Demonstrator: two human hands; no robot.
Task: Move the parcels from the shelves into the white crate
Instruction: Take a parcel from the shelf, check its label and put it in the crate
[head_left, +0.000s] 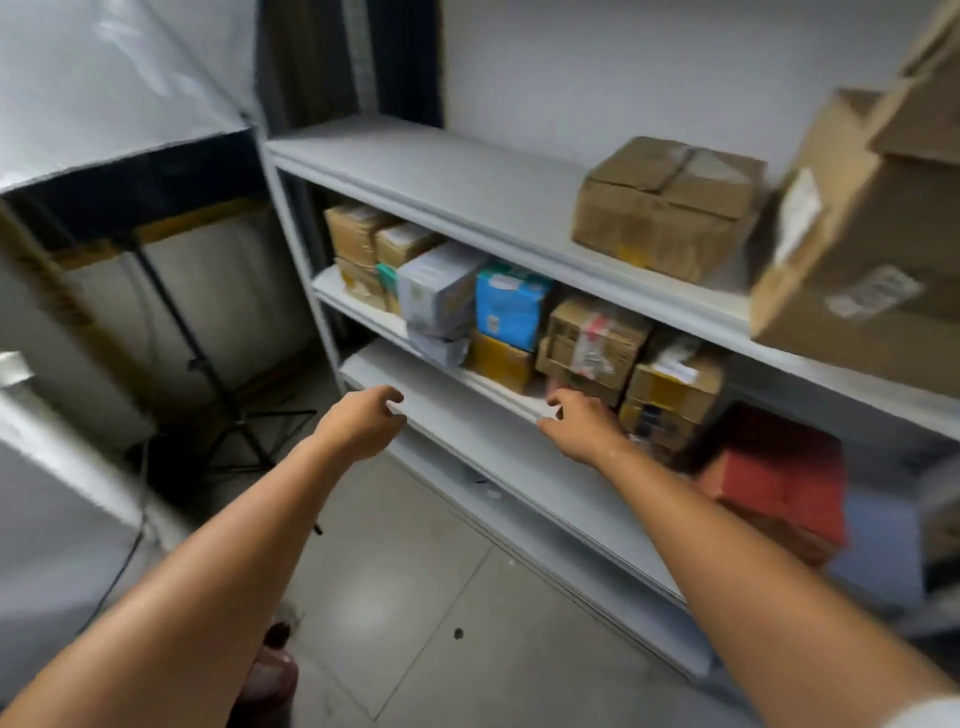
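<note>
A grey metal shelf unit (467, 197) holds many parcels. On its middle shelf stand brown cardboard boxes (358, 234), a white box (441, 291), a blue box (511, 306) and a taped brown box (592, 338). A brown parcel (670, 208) lies on the top shelf. Red boxes (779, 478) sit lower right. My left hand (363, 421) and my right hand (582, 426) reach toward the shelf's front edge with fingers loosely curled, holding nothing. The white crate is not in view.
Large cardboard boxes (872, 249) are stacked at the top right. A black light stand with tripod legs (218, 374) and a cable stand on the floor to the left. A dark round object (272, 670) sits on the tiled floor near me.
</note>
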